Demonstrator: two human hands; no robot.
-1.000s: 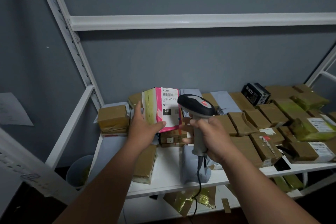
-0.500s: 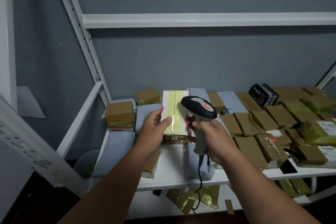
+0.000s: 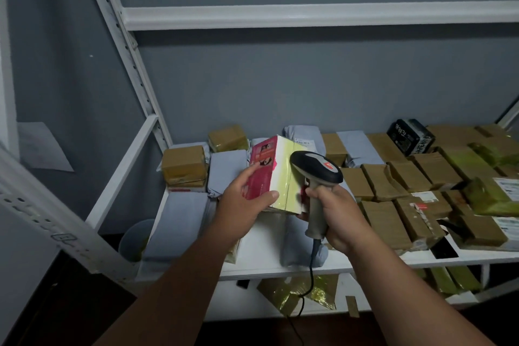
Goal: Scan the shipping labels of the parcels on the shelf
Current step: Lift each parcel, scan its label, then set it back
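Grey wall behind a white shelf [image 3: 280, 268] crowded with brown and grey parcels. Left hand [image 3: 241, 202]: fingers curled round a pink-and-yellow parcel [image 3: 276, 174], thumb on its yellow taped face, held above the shelf front. Right hand [image 3: 338, 216]: fingers wrapped on the handle of a corded scanner [image 3: 316, 170], head just beside the parcel. No label faces the camera. Step in hand, likely: handling this parcel between scans. Next: find a label-up face, aim scanner squarely.
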